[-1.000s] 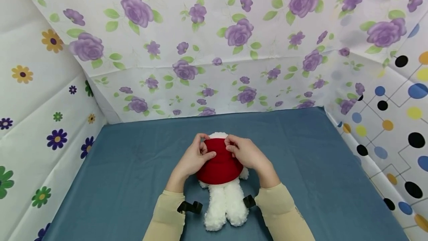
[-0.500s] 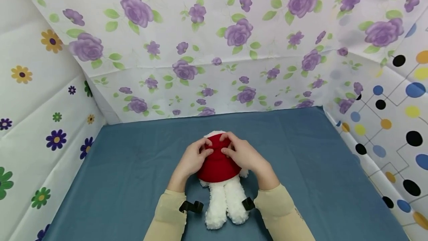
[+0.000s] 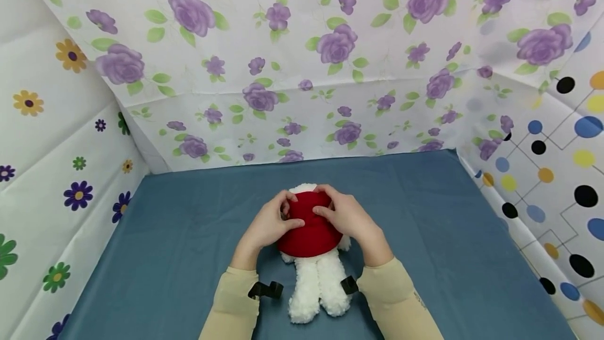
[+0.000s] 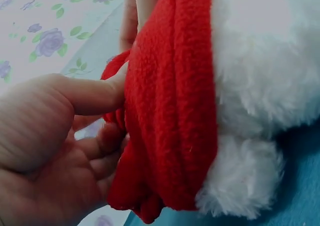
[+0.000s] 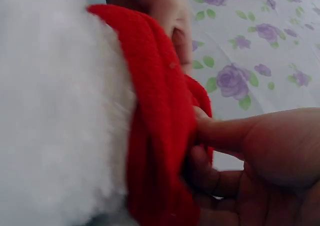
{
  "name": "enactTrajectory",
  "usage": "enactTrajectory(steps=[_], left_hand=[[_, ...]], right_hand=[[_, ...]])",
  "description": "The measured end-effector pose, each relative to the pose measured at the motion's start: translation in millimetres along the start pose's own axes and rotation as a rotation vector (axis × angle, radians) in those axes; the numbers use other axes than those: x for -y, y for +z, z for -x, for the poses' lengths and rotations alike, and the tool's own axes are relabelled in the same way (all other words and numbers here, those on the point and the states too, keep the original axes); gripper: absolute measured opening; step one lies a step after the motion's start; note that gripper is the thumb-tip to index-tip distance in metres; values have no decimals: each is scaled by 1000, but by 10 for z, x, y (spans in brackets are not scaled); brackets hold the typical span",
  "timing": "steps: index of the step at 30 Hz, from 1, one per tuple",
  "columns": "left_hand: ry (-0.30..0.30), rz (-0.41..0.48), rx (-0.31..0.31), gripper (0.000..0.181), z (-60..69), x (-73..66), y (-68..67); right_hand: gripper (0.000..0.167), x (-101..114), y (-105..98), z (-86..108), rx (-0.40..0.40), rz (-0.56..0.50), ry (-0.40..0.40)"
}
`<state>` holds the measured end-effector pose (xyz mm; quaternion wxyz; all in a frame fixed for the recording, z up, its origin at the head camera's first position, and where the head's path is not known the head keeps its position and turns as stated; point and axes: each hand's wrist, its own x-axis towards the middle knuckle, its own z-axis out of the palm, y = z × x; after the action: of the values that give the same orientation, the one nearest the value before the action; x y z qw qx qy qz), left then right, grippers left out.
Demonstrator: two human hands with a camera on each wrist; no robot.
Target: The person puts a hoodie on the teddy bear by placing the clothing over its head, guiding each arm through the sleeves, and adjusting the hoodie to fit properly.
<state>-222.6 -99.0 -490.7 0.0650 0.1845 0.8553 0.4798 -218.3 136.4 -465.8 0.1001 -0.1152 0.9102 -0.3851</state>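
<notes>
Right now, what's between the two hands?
Red cloth spans from the left hand to the right hand, over the white plush toy; the head view shows it.

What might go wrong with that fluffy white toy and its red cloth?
The red cloth could bunch or sit crooked: it looks creased in the left wrist view, with the left hand and right hand both gripping it. The white toy might slide on the blue surface, since neither hand holds its legs.
</notes>
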Motion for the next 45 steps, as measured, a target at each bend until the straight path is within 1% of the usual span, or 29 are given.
enactTrajectory(steps=[3, 6, 11, 14, 16, 18, 20, 23, 29, 32, 36, 41, 45], left_hand=[[1, -61, -72, 57, -3, 9, -3], [-4, -118, -108, 63, -3, 26, 8], [14, -186, -133, 55, -14, 34, 33], [39, -232, -161, 48, -25, 11, 55], [51, -244, -173, 43, -33, -15, 76], [61, -234, -182, 39, -36, -47, 94], [62, -207, -190, 37, -38, -78, 109], [49, -168, -196, 35, -40, -107, 121], [8, -97, -184, 26, -42, -100, 135], [-10, -71, -187, 21, -37, -85, 138], [-17, -63, -195, 20, -36, -74, 141], [-24, -61, -190, 20, -43, -67, 148], [-31, -93, -177, 13, -44, -46, 154]], right_hand=[[63, 13, -33, 31, -19, 65, -2], [67, 19, -35, 49, -49, 129, -10], [61, 33, 30, 19, -100, 197, -42], [56, 35, 58, 8, -117, 214, -62], [52, 28, 63, 12, -124, 228, -67], [48, 17, 61, 18, -128, 238, -66], [44, 6, 64, 17, -132, 254, -63], [42, -1, 70, 14, -136, 273, -47], [42, 14, 80, 16, -151, 299, -11], [39, 17, 91, 10, -156, 312, 6], [34, 25, 105, 4, -167, 322, 25], [31, 38, 106, 12, -194, 325, 37], [23, 58, 95, 34, -188, 287, 53]])
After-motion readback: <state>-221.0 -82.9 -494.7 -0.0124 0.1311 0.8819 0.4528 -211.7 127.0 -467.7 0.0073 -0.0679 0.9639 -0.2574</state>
